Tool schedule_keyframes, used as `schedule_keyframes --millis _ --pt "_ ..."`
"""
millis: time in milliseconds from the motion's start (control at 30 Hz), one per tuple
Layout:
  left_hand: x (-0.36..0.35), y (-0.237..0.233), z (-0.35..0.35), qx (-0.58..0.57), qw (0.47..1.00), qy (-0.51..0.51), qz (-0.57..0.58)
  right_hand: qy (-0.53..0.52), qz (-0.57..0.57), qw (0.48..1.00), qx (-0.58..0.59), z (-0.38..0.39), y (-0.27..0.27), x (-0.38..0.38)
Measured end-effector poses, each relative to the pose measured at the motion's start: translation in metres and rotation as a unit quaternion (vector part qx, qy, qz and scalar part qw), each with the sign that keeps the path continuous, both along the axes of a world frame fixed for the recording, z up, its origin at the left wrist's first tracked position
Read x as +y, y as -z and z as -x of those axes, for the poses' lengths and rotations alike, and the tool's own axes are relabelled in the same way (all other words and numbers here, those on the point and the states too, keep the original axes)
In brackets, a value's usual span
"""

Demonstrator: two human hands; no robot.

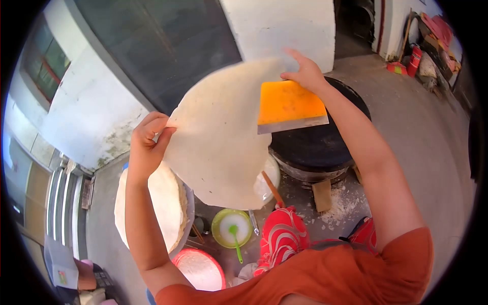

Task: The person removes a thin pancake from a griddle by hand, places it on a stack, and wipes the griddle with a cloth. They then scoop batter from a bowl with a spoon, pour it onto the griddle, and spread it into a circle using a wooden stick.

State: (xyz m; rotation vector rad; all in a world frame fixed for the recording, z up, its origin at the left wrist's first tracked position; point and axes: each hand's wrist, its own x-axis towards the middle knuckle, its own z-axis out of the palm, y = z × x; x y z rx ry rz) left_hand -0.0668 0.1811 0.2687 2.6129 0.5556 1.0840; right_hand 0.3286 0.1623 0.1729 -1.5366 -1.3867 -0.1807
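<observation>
A large, thin round pancake (218, 132) hangs in the air in front of me, pale with a few dark specks. My left hand (150, 140) pinches its left edge between thumb and fingers. At its upper right edge is my right hand (306, 75), slightly blurred, with thumb and index finger apart. An orange scraper (292, 103) with a metal edge hangs below the right hand's palm; the fingers around it are mostly hidden. Behind the scraper, to the right, stands a round black griddle (310, 145). A stack of pancakes (150, 208) lies below my left hand.
Near my legs are a green bowl (216, 226) of white liquid with a green spoon (237, 245), and a red basin (222, 272) holding a white substance. A wooden stick (273, 188) leans by my knee. Crumbs (343, 206) litter the floor beside the griddle.
</observation>
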Motion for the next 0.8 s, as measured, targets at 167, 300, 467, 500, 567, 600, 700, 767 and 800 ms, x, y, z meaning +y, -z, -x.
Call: schedule_keyframes --millis 167,300,467,500,567,600,700,767,800 --pt "0.079 0.046 0.100 -0.057 0.974 -0.213 0.040 -0.146 0.092 0.982 -0.080 0.084 -0.042 0.049" --pt "0.108 0.025 0.198 -0.209 0.925 -0.317 0.007 -0.148 -0.148 0.958 -0.195 0.185 -0.112 0.054" --pt "0.001 0.005 0.270 -0.279 0.862 -0.409 -0.113 -0.289 -0.236 0.919 -0.126 0.281 -0.128 0.017" --pt "-0.021 0.021 0.280 -0.272 0.846 -0.440 -0.131 -0.327 -0.252 0.904 -0.110 0.293 -0.105 0.027" --pt "-0.055 0.069 0.304 -0.162 0.811 -0.511 -0.234 -0.377 -0.248 0.886 -0.109 0.314 -0.056 0.036" --pt "-0.071 0.098 0.310 -0.133 0.801 -0.537 -0.230 -0.389 -0.226 0.884 -0.125 0.321 -0.029 0.032" --pt "-0.101 0.195 0.334 -0.066 0.810 -0.552 -0.184 -0.413 -0.028 0.906 -0.088 0.332 0.047 0.016" --pt "-0.112 0.250 0.340 -0.097 0.827 -0.550 -0.054 -0.408 0.040 0.908 -0.087 0.325 0.083 0.009" --pt "-0.114 0.277 0.349 -0.104 0.825 -0.556 0.009 -0.402 0.069 0.908 -0.097 0.317 0.093 0.005"
